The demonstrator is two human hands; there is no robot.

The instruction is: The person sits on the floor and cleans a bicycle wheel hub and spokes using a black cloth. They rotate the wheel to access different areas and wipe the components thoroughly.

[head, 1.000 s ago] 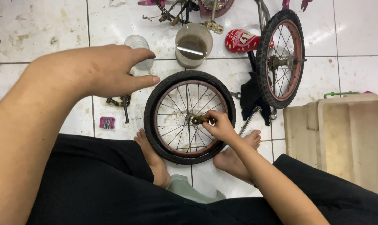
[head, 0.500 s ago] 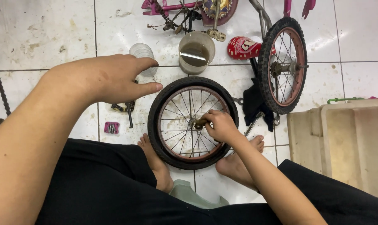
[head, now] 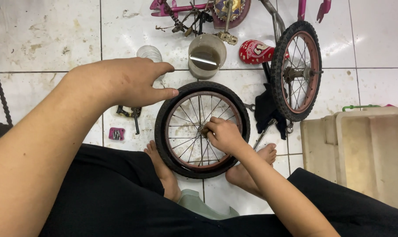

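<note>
Already off the bike, small wheel (head: 202, 130) lies flat on floor betw. the feet. Right hand (head: 225, 135) pinches sth at hub, wheel centre, fingers closed; hub work looks mid-way. Left hand (head: 131, 81) hovers above-left of wheel, loosely curled, holding nothing. Cup (head: 206, 55) just beyond wheel.
</note>
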